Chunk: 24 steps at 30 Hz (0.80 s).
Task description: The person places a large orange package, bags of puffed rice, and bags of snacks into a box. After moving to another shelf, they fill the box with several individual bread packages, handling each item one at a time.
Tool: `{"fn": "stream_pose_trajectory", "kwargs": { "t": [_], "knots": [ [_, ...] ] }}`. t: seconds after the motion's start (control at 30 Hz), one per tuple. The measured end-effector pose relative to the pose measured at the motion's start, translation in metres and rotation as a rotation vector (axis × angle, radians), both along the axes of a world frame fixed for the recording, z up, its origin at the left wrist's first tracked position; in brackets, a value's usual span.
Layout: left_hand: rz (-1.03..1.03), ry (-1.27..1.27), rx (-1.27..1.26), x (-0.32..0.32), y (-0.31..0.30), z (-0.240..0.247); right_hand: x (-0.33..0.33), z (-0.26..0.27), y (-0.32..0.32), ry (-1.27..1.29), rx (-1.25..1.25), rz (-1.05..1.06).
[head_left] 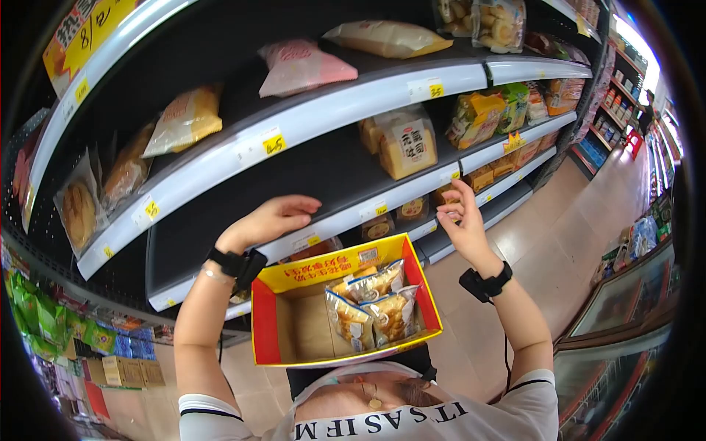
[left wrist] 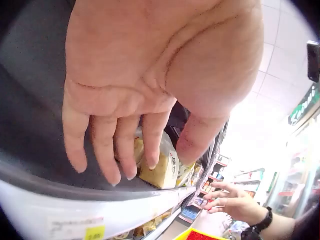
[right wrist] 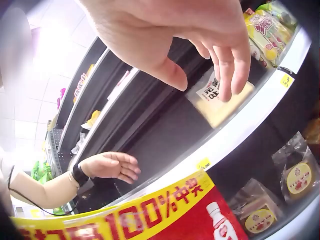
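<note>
The left hand (head_left: 271, 220) is over the front edge of a dark shelf, fingers extended and holding nothing. In the left wrist view the palm of the left hand (left wrist: 155, 75) faces the camera with the fingers spread. Relaxed and slightly bent, the fingers of the right hand (head_left: 463, 220) hold nothing, right of the bread and in front of the shelf rail. Packaged bread (head_left: 409, 144) with a white label stands on the shelf between the hands. Below them, against the body, a red and yellow box (head_left: 294, 283) contains several bagged pastries (head_left: 390, 316) on its right side.
Upper shelves carry a pink packet (head_left: 303, 66) and other bagged breads (head_left: 187, 121). Colourful packets (head_left: 476, 117) stand at the right of the bread's shelf. A tiled aisle floor (head_left: 544, 220) runs to the right, past glass-topped cases (head_left: 625, 294). Cartons (head_left: 123, 371) stand at the lower left.
</note>
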<state>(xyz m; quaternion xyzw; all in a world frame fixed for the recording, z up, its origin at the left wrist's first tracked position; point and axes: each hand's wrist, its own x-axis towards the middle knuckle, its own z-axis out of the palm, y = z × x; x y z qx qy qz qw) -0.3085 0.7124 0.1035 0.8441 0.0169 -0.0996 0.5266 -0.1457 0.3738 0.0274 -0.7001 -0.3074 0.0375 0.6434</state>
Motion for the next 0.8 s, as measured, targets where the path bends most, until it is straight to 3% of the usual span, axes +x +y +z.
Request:
{"fn": "stream_pose_trajectory", "kwargs": {
  "t": [0.17,0.33,0.4,0.6,0.8],
  "knots": [
    [0.039,0.076,0.071,-0.09,-0.006,0.003,-0.038,-0.001,-0.017,0.109,-0.104,0.242],
    [0.199,0.062,0.108,-0.144,-0.012,-0.017,-0.071,0.001,-0.019,-0.183,-0.443,0.31],
    [0.156,-0.014,0.383,-0.158,-0.018,-0.019,-0.083,-0.003,-0.016,-0.154,-0.466,0.325],
    [0.099,-0.187,0.472,-0.188,-0.026,-0.047,-0.096,-0.015,-0.01,-0.078,-0.439,0.29],
    [0.09,-0.172,0.376,-0.203,-0.024,-0.053,-0.109,-0.02,-0.007,-0.09,-0.417,0.274]
  ]
}}
